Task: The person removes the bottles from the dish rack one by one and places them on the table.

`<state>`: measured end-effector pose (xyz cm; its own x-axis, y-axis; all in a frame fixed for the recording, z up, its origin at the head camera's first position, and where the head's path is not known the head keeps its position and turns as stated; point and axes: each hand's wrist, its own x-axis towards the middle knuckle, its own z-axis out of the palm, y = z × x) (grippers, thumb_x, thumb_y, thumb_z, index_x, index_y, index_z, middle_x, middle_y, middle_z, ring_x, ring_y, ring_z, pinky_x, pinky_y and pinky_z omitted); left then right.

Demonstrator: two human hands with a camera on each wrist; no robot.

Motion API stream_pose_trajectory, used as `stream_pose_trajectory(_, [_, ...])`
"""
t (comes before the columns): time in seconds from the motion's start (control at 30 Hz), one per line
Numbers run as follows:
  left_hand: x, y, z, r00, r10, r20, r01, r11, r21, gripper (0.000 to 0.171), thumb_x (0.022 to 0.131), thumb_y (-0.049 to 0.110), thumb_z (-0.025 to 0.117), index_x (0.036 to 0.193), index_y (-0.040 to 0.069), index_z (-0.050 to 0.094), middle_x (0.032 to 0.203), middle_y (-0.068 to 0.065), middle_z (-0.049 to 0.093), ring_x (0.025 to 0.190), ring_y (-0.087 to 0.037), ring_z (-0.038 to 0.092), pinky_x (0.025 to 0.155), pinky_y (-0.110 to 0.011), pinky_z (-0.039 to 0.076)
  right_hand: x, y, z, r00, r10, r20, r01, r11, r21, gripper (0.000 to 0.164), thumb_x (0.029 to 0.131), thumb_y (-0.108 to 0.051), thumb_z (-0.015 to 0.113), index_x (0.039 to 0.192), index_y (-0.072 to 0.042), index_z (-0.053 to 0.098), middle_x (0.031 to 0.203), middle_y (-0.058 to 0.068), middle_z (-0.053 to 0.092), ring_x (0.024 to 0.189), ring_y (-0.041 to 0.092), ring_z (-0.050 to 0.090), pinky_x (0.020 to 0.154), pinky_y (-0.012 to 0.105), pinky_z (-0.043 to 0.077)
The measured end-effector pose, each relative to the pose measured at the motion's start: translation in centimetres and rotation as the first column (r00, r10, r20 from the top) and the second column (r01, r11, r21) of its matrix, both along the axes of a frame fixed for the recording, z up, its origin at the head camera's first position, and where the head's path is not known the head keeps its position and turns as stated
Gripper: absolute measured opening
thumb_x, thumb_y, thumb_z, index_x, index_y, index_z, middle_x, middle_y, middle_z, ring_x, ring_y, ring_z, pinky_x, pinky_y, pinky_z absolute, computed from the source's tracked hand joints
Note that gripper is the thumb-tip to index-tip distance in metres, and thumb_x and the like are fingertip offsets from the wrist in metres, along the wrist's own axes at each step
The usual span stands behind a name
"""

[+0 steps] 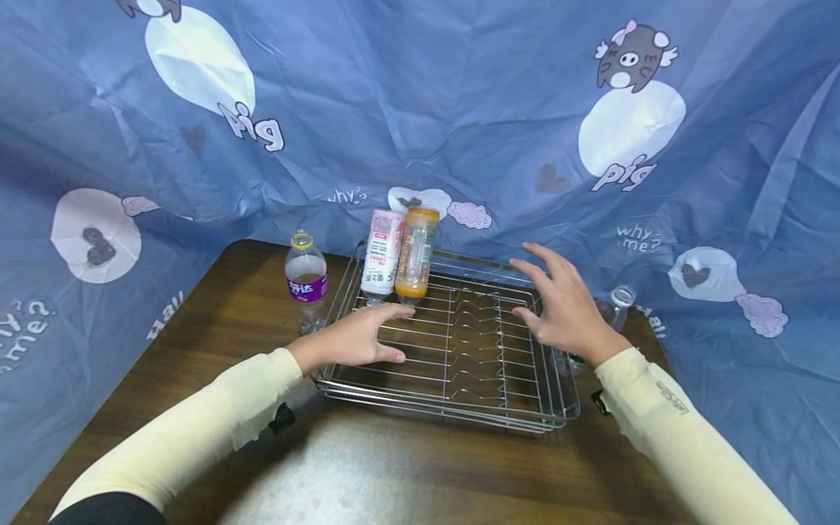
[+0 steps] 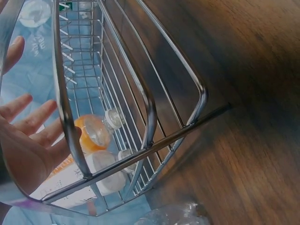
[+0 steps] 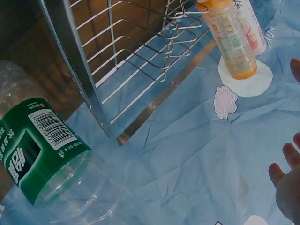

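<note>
A wire dish rack (image 1: 420, 413) sits on the brown table. Over its left side my left hand (image 1: 357, 337) reaches in with fingers extended and nothing held. Two bottles stand upside down, tilted, at the rack's back left corner: a white and pink one (image 1: 380, 251) and a clear one with orange ends (image 1: 415, 251). Their necks point down, also seen in the left wrist view. Above the rack's right side, my right hand (image 1: 564, 310) is spread and holds nothing. Partly hidden behind it is a clear green-labelled bottle (image 3: 51, 145).
Left of the rack stands a clear bottle with a purple label (image 1: 306, 284) and a yellow ring at its neck. A blue printed cloth (image 1: 420, 109) hangs behind and around the table. Bare wooden tabletop (image 1: 367, 467) lies in front of the rack.
</note>
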<state>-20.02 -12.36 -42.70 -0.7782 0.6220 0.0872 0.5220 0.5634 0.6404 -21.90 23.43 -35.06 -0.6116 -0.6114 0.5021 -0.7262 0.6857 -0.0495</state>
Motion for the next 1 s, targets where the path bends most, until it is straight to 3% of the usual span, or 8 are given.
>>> stream_pose_trajectory(0.23, [-0.1,0.0,0.0,1.000,-0.006,-0.001,0.006,1.000,0.008,0.081,0.084,0.034,0.083,0.149,0.005,0.045,0.147,-0.011,0.053,0.138,-0.031,0.046,0.117,-0.049,0.031,-0.4,-0.3,-0.2,0.999,0.032,-0.025,-0.032,0.999,0.009,0.081,0.070,-0.015,0.090,0.142,-0.008,0.053,0.154,0.019,0.039,0.138,0.043,0.039,0.111,0.063,0.032])
stream_pose_trajectory(0.57, [0.0,0.0,-0.2,1.000,-0.005,-0.001,0.005,1.000,0.006,0.082,0.083,0.034,0.083,0.149,0.004,0.045,0.146,-0.012,0.054,0.136,-0.031,0.047,0.117,-0.049,0.033,-0.6,-1.0,-0.4,0.998,0.050,-0.026,-0.048,0.998,0.045,0.091,0.069,-0.016,0.090,0.148,-0.007,0.046,0.157,0.020,0.036,0.145,0.041,0.031,0.119,0.059,0.022])
stream_pose_trajectory(1.0, [0.1,0.1,0.0,1.000,0.002,0.007,-0.002,1.000,0.010,0.081,0.083,0.031,0.083,0.150,0.005,0.045,0.146,-0.013,0.054,0.137,-0.032,0.047,0.117,-0.050,0.032,-1.8,-2.1,-0.4,0.998,0.048,-0.051,-0.045,0.997,0.068,0.087,0.071,-0.016,0.089,0.147,-0.009,0.048,0.158,0.018,0.035,0.145,0.039,0.031,0.117,0.060,0.026])
